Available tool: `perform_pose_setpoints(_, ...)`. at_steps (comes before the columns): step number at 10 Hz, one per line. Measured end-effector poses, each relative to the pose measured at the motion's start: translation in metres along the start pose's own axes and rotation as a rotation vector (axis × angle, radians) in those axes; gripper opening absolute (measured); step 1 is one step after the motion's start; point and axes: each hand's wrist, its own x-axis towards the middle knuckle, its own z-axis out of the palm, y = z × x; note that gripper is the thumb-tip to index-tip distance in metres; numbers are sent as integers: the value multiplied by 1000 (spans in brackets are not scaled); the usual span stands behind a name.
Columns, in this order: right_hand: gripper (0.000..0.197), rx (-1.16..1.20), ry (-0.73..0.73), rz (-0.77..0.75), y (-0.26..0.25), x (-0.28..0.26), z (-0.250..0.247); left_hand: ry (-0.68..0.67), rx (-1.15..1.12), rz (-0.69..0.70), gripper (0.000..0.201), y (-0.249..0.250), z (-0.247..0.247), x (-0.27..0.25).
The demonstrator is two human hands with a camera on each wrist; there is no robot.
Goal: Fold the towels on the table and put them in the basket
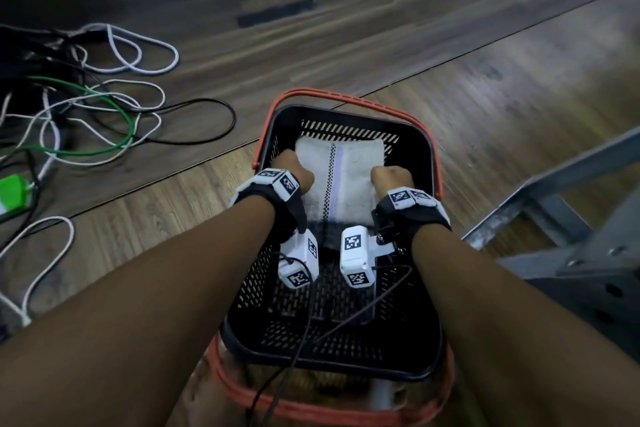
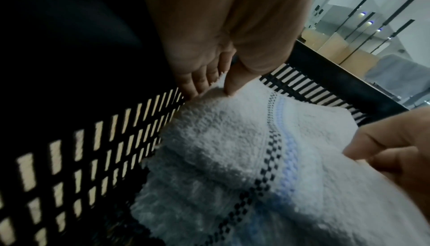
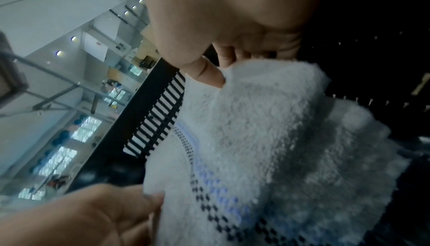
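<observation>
1. One basket stands on the wooden floor: black slotted walls, two orange handles folded down, one at the far end and one at the near end.
2. One folded white towel is in view. It sits inside the far half of the basket, with a dark checked stripe and a pale blue stripe running down its middle. Whether more towels lie under it cannot be told.
3. Two hands are down inside the basket, one at each side of the towel.
4. The left hand pinches the towel's left edge. In the left wrist view the thumb lies on top of the cloth and the fingers curl beneath it, close to the slotted side wall.
5. The right hand grasps the right edge the same way. In the right wrist view the thumb presses on top and the fingers are tucked under the fold.
6. Each wrist carries a black strap with white marker blocks.
7. Several loose cables, white, black and one green, lie tangled on the floor to the left, well apart from the basket.
8. A grey metal frame stands to the right.
</observation>
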Motion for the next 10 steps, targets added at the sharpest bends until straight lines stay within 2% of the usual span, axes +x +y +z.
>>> perform_pose_setpoints(1, 30, -245, 81, -63, -4, -4, 8, -9, 22, 77, 48, 0, 4, -5)
perform_pose_setpoints(2, 52, -542, 328, -414, -8, -10, 27, 24, 115, 236, 67, -1, 14, -6)
perform_pose_setpoints(3, 57, -656, 327, -595, 6, -10, 47, 80, 288, 309, 63, -7, 28, 0)
perform_pose_setpoints(4, 61, -713, 272, -554, 40, 0, 60, 176, 358, 359, 58, -21, 50, 8)
perform_pose_setpoints(6, 65, -530, 421, -663, 68, 23, 78, 346, 351, 458, 57, -43, 85, 27)
perform_pose_setpoints(7, 65, -539, 433, -663, 67, 22, 79, 311, 383, 448, 57, -39, 83, 28)
perform_pose_setpoints(8, 67, -570, 284, -590, 60, 13, 70, 221, 459, 373, 57, -32, 75, 19)
perform_pose_setpoints(9, 63, -708, 44, -456, 40, -2, 47, 49, 557, 258, 52, -18, 45, 0)
perform_pose_setpoints(10, 35, -774, -239, -392, 29, -35, 15, -120, 588, 267, 31, -2, 12, -45)
